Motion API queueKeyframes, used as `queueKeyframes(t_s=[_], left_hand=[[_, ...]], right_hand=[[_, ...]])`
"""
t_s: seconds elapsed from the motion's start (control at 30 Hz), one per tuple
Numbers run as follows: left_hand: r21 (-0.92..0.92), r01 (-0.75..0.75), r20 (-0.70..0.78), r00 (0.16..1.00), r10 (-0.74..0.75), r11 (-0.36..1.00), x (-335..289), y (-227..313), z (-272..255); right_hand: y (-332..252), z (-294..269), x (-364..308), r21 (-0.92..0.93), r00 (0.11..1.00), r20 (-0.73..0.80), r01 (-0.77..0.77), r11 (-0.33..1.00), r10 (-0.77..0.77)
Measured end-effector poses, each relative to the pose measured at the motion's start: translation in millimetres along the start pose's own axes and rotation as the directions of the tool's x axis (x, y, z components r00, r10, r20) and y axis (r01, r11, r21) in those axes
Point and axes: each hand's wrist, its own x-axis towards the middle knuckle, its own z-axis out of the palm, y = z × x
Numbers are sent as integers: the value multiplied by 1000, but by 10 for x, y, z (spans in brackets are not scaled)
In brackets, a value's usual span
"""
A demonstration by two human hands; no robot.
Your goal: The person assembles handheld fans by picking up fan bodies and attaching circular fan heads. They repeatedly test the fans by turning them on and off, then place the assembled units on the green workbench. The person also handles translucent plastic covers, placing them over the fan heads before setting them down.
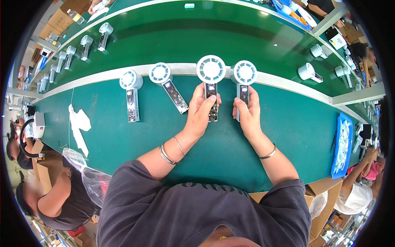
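Fingers (200, 90) of my left hand (199, 114) are clamped on the handle of a pale handheld fan (211, 91), my thumb lying on its bare circuit board. My right hand (250, 117) grips a second fan (244, 94), fingers wrapped round the handle and thumb on its front. I have the two side by side, just apart, above the green worktop (164, 136), round heads away from me. To my left lie a slanted fan (175, 97) and, beyond it, a straighter fan (131, 101), boards showing too. Farther left is a crumpled white cloth (79, 123); at the right edge, a blue tray (338, 174) holds white, cord-like pieces (341, 144).
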Motion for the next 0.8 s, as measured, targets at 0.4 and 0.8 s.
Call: queueKeyframes(t_s=[0.4, 0.8], left_hand=[[-4, 22, -7, 1000, -22, 1000, 4, 4, 6], [5, 13, -24, 1000, -13, 1000, 27, -30, 4]], right_hand=[[5, -6, 8, -13, 1000, 3, 1, 1000, -1], [0, -14, 20, -19, 1000, 7, -7, 1000, 7]])
